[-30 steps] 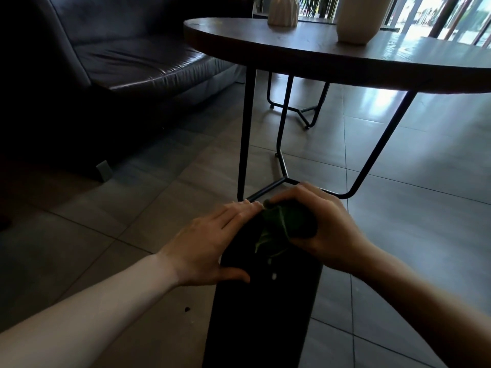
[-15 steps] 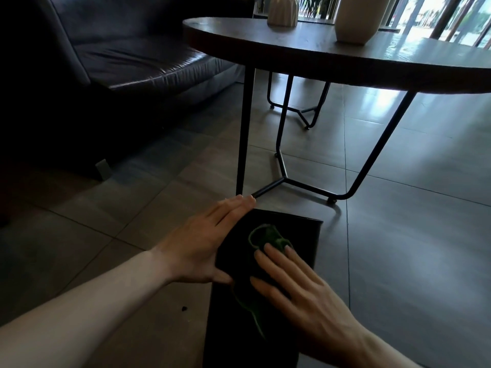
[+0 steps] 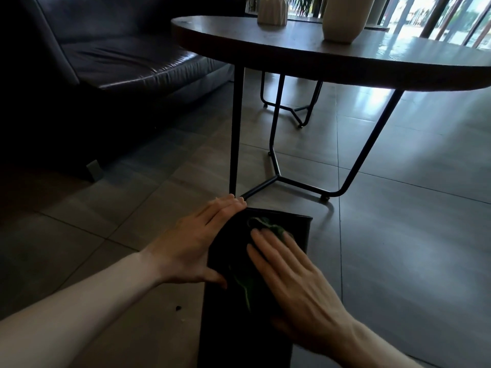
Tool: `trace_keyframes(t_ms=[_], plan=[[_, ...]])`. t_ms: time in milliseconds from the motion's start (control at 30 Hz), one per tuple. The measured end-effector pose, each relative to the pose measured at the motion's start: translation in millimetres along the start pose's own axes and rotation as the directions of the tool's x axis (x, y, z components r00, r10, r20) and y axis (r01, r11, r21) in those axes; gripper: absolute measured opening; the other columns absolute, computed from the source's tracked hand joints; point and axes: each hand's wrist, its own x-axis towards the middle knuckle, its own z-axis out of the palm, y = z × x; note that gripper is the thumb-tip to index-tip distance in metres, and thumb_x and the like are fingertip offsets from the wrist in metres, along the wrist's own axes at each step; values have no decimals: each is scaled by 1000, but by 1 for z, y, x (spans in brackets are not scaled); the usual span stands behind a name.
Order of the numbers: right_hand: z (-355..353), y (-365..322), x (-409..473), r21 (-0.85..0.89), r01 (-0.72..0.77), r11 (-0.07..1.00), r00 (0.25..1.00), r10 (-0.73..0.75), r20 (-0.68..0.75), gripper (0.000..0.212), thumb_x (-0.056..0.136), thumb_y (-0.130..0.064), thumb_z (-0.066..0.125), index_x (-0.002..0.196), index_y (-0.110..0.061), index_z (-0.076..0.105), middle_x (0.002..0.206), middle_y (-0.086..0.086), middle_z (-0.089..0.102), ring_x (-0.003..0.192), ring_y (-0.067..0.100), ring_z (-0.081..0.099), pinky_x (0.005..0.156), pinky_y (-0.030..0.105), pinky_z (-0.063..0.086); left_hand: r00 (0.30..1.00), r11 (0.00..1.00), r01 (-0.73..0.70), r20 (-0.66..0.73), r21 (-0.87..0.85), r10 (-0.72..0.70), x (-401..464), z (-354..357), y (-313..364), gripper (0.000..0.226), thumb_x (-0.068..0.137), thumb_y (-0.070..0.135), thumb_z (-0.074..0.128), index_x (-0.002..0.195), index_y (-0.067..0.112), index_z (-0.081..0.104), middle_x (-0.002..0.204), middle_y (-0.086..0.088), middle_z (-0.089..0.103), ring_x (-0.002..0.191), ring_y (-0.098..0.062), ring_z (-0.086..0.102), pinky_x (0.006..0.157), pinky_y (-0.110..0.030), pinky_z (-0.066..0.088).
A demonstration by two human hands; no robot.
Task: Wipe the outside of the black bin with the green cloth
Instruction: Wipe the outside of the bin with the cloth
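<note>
On the tiled floor [image 3: 398,235], just in front of the table [image 3: 318,54] legs, the bin [image 3: 300,229] lay tipped on its side, its far end close to the nearest leg. The right hand [image 3: 295,282] lay flat on the upturned face with fingers straight, pressing the cloth [image 3: 271,229] against it; green showed past the fingertips and under the palm. The left hand [image 3: 191,245] rested open along the bin's left edge, fingers straight and thumb laid against the side, steadying rather than gripping.

With neither hand closed round anything, the bin could probably slide or roll on the smooth tile under a hard stroke, perhaps knocking the table leg. The cloth, only pinned by a flat palm, might bunch up or slip out, leaving bare skin rubbing the surface. The faces turned away could easily be missed.

Counted: one bin, one cloth, two hands, one table, two pale vases [image 3: 342,19] on it, one dark sofa [image 3: 119,62].
</note>
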Motion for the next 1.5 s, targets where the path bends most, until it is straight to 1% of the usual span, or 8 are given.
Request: trace_keyframes(t_ms=[267, 400, 567, 867, 1067, 1167, 1400, 1500], plan=[[26, -11, -43, -206, 264, 942, 960, -278, -40, 51, 106, -27, 48, 154, -10, 41, 161, 15, 39, 152, 36, 28, 117, 45, 39, 1000, 1000, -16, 16, -1, 16, -3, 0, 4, 137, 52, 64, 91, 159, 19, 17, 164, 7, 21, 155, -9, 11, 125, -25, 16], [-2, 11, -2, -41, 2, 999, 991, -8, -135, 55, 109, -30, 35, 157, -4, 29, 164, 19, 30, 156, 33, 20, 123, 47, 28, 999, 999, 37, -4, -10, -37, -2, 1, 7, 135, 53, 62, 91, 158, 16, 20, 164, 3, 24, 155, -11, 14, 125, -35, 22], [-12, 12, 25, 81, -157, 984, 975, 168, -147, 70, 97, -40, 57, 157, -15, 31, 165, 14, 30, 157, 28, 18, 126, 43, 18, 998, 998, 55, 11, -18, -54, -2, -3, 8, 135, 54, 64, 90, 158, 19, 18, 165, 5, 22, 155, -11, 13, 125, -38, 25], [42, -25, -54, -245, 383, 891, 920, -391, 16, 47, 107, -35, 47, 152, -26, 42, 158, 18, 42, 148, 35, 36, 112, 44, 45, 999, 999, 48, 21, 6, -48, -9, -4, 4, 137, 50, 65, 91, 158, 21, 18, 164, 9, 21, 154, -6, 9, 124, -23, 17], [-3, 12, 5, 97, -126, 987, 979, 139, -146, 67, 102, -49, 43, 162, -29, 19, 166, 17, 27, 157, 31, 15, 125, 52, 25, 998, 998, 60, -9, -11, -60, -6, -1, 9, 135, 54, 62, 92, 158, 18, 18, 164, 4, 23, 155, -10, 12, 126, -28, 16], [-12, 13, 23, 143, -198, 970, 967, 217, -133, 70, 101, -62, 37, 161, -37, 13, 166, 19, 22, 157, 35, 10, 124, 57, 24, 998, 998, 67, -5, -9, -67, -6, -1, 9, 135, 54, 63, 91, 158, 20, 17, 164, 6, 22, 155, -9, 11, 124, -28, 15], [35, -33, -45, -112, 292, 950, 951, -301, -72, 55, 105, -43, 50, 157, -37, 32, 158, 21, 42, 148, 36, 37, 112, 48, 44, 998, 998, 58, 10, 8, -58, -10, -4, 7, 136, 52, 62, 91, 158, 25, 16, 164, 12, 19, 154, -4, 10, 122, -15, 13], [28, -17, -38, -95, 297, 950, 949, -305, -78, 54, 107, -38, 47, 158, -33, 30, 159, 17, 41, 150, 34, 35, 117, 47, 39, 999, 999, 44, -3, -3, -44, -10, -2, 11, 134, 52, 60, 92, 157, 21, 19, 163, 9, 21, 154, -5, 10, 123, -16, 12]])
